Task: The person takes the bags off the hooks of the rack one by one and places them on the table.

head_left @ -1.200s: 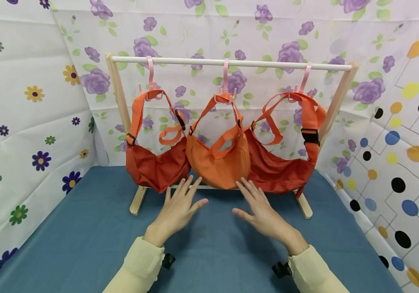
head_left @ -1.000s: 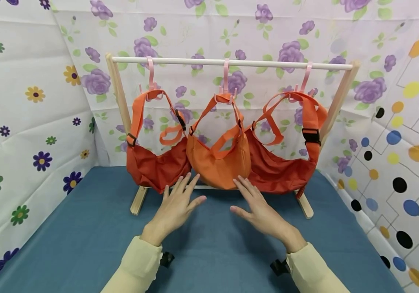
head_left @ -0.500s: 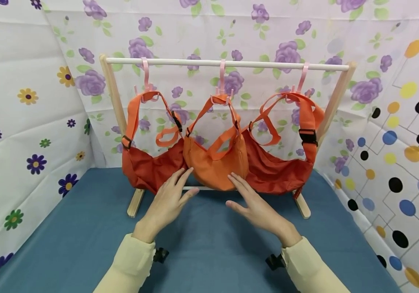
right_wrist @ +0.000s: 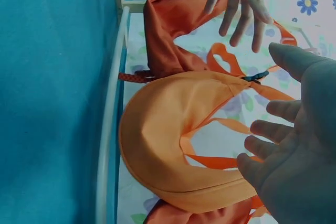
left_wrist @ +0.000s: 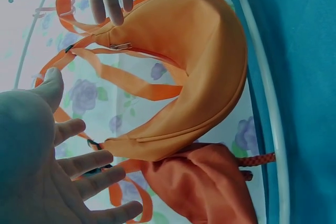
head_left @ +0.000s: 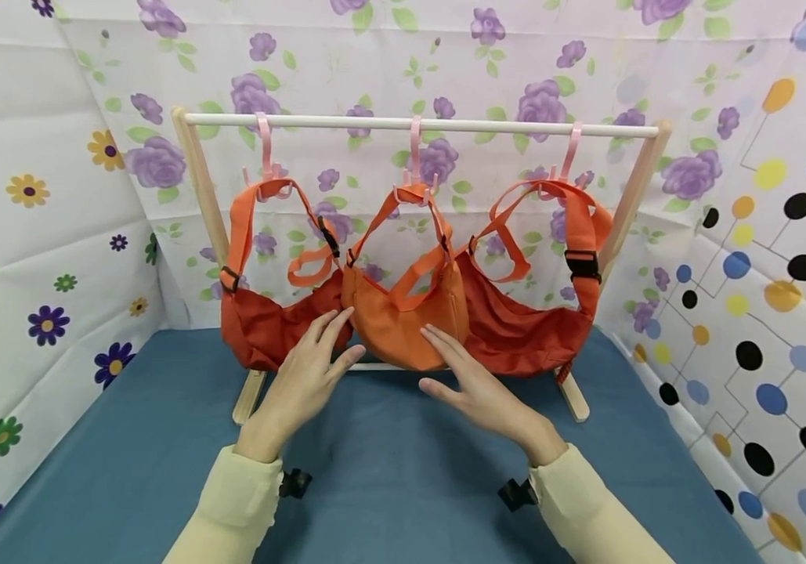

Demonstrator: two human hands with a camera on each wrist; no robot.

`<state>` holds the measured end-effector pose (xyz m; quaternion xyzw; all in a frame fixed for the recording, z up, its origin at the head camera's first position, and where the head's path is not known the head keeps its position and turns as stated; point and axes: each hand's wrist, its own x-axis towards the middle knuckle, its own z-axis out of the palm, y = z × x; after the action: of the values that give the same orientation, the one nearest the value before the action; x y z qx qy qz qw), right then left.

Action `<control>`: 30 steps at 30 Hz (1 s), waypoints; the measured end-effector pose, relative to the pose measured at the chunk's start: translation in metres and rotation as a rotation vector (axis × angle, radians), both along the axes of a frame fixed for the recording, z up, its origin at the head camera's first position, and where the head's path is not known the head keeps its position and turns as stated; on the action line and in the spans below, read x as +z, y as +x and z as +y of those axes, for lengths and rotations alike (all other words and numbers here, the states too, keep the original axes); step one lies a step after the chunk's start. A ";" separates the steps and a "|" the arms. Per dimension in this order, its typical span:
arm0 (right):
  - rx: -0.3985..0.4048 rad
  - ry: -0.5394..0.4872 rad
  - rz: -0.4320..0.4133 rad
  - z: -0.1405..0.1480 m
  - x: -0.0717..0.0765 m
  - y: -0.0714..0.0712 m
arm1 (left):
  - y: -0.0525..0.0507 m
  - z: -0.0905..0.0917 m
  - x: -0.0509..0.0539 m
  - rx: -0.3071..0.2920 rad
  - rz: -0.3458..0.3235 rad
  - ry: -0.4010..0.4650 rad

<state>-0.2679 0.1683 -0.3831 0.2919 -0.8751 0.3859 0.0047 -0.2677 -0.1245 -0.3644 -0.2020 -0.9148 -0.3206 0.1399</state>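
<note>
On the rack [head_left: 339, 122], the orange bag [head_left: 395, 333] hangs from a pink hook [head_left: 415, 149] between two red bags [head_left: 515, 337]. The left hand [head_left: 301, 380] and right hand [head_left: 478, 388] hover before it, thumbs wide, fingers straight.

In my head view, the rack [head_left: 346, 122] sitting further left than a second ago, the left hand [head_left: 297, 385] now up by the orange bag's [head_left: 403, 325] left edge, the right hand [head_left: 482, 395] reaching higher before its lower front.
</note>
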 end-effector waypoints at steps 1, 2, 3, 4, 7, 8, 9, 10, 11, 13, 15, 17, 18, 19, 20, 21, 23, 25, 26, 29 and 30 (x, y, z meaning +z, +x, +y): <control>0.001 -0.001 0.003 -0.001 0.002 -0.001 | 0.000 0.000 0.002 0.002 0.002 0.003; 0.003 -0.002 0.006 -0.002 0.004 -0.001 | 0.000 -0.001 0.003 0.005 0.007 0.005; 0.003 -0.004 0.007 -0.002 0.005 -0.002 | 0.000 -0.001 0.004 0.009 0.014 0.008; 0.003 -0.007 0.009 -0.003 0.006 -0.003 | 0.000 -0.001 0.005 0.014 0.021 0.012; 0.014 -0.022 0.017 -0.006 0.009 -0.006 | -0.002 -0.003 0.008 0.028 0.051 0.026; 0.018 -0.027 0.018 -0.008 0.010 -0.007 | -0.002 -0.003 0.009 0.031 0.059 0.031; 0.023 -0.030 0.021 -0.009 0.011 -0.007 | -0.003 -0.003 0.011 0.032 0.066 0.037; 0.028 -0.033 0.024 -0.010 0.013 -0.008 | -0.004 -0.004 0.013 0.033 0.072 0.043; 0.031 -0.034 0.028 -0.011 0.014 -0.009 | -0.004 -0.004 0.016 0.034 0.076 0.046; 0.038 -0.034 0.036 -0.014 0.017 -0.011 | -0.006 -0.006 0.020 0.035 0.077 0.054; 0.046 -0.036 0.042 -0.016 0.020 -0.012 | -0.007 -0.007 0.024 0.042 0.076 0.059; 0.049 -0.039 0.042 -0.019 0.022 -0.014 | -0.006 -0.009 0.026 0.049 0.069 0.064; 0.052 -0.042 0.044 -0.020 0.023 -0.014 | -0.006 -0.010 0.027 0.052 0.067 0.066; 0.053 -0.044 0.048 -0.021 0.024 -0.014 | -0.006 -0.011 0.028 0.053 0.067 0.068; 0.051 -0.046 0.048 -0.022 0.025 -0.015 | -0.006 -0.012 0.029 0.055 0.070 0.068; 0.052 -0.050 0.055 -0.022 0.025 -0.015 | -0.006 -0.013 0.030 0.058 0.077 0.071; 0.049 -0.057 0.066 -0.024 0.026 -0.015 | -0.005 -0.015 0.031 0.063 0.099 0.078; 0.045 -0.066 0.081 -0.024 0.026 -0.016 | -0.005 -0.018 0.032 0.069 0.128 0.096; 0.043 -0.073 0.088 -0.025 0.027 -0.016 | -0.005 -0.019 0.033 0.072 0.144 0.108; 0.039 -0.097 0.101 -0.027 0.028 -0.018 | -0.005 -0.021 0.036 0.074 0.189 0.149; 0.040 -0.105 0.104 -0.028 0.028 -0.018 | -0.005 -0.022 0.037 0.076 0.201 0.160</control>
<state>-0.2864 0.1399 -0.3549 0.3283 -0.8462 0.4157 0.0577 -0.2725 -0.1467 -0.3272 -0.1865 -0.8745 -0.3652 0.2588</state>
